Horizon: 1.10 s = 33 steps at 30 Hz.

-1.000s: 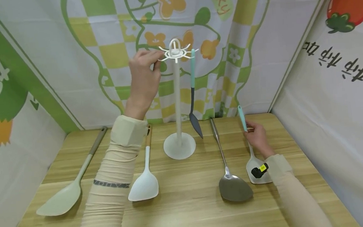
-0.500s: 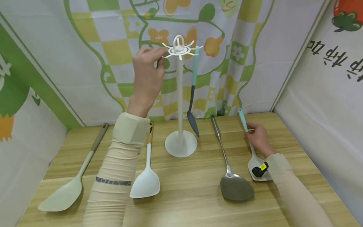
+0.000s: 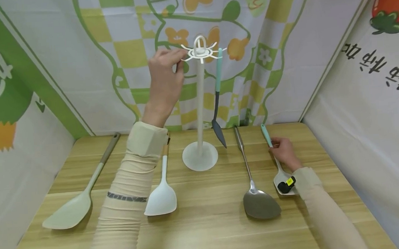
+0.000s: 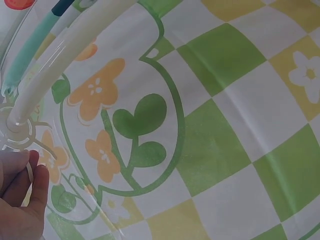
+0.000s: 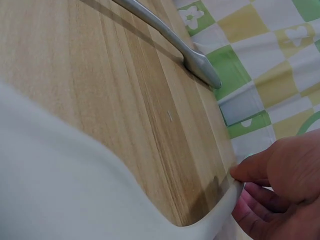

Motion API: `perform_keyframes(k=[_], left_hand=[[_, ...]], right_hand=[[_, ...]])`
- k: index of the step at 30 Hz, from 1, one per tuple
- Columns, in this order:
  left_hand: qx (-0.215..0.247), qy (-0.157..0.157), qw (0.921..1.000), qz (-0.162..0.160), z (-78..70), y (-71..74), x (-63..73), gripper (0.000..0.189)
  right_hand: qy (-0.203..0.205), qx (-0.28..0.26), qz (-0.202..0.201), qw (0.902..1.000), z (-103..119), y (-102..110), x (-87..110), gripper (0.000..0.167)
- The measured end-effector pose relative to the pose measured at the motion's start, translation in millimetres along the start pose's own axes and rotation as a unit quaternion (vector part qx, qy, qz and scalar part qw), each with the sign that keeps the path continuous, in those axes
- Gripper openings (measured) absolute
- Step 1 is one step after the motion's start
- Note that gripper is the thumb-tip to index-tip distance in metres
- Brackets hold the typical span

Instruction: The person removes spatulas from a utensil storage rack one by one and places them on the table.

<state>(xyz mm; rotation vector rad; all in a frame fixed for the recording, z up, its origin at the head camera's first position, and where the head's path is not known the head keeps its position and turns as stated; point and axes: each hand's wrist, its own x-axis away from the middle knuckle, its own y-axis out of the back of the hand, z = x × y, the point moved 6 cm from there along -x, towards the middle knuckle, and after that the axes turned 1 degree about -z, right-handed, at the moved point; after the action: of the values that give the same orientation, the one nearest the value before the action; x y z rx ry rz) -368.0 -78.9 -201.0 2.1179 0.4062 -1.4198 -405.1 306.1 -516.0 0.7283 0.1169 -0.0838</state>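
Observation:
A white rack with a ring of hooks on top of its pole [image 3: 200, 101] stands at the table's back. My left hand [image 3: 165, 80] pinches one of its hooks, as the left wrist view also shows. From a right-side hook hangs a turner [image 3: 218, 73] with a teal handle and a dark blade. At the right, my right hand [image 3: 284, 151] holds a pale spatula [image 3: 265, 132] near where its teal handle meets the shaft. That spatula's blade [image 5: 65, 170] fills the lower left of the right wrist view; the wrist camera partly covers it in the head view.
A steel turner [image 3: 260, 204] lies between the rack and the right hand. On the left are a white spatula [image 3: 161, 199], its handle partly behind the left arm, and a grey-green spatula [image 3: 70, 210]. A printed cloth [image 3: 132, 59] closes off the back.
The handle end of the held spatula has come down towards the table's back edge. The hanging turner swings slightly. My left hand keeps its pinch on the hook. The head view has shifted a little.

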Motion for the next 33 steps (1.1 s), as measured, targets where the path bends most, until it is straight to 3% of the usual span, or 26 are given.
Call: perform_keyframes(k=[11, 22, 33], left_hand=[[-0.002, 0.007, 1.0000, 0.003, -0.7, 0.5, -0.7, 0.019], [-0.005, 0.009, 0.9999, 0.004, -0.9, 0.7, 0.2, 0.019], [-0.013, -0.004, 0.9999, -0.003, -1.1, 0.5, 0.2, 0.020]], right_hand=[[-0.028, 0.033, 0.042, 0.9982, -0.2, -2.4, -2.3, 0.044], [-0.027, 0.060, 0.076, 0.9950, 1.7, -1.3, -3.3, 0.042], [-0.044, 0.097, 0.109, 0.9883, 15.3, 2.1, -3.3, 0.058]])
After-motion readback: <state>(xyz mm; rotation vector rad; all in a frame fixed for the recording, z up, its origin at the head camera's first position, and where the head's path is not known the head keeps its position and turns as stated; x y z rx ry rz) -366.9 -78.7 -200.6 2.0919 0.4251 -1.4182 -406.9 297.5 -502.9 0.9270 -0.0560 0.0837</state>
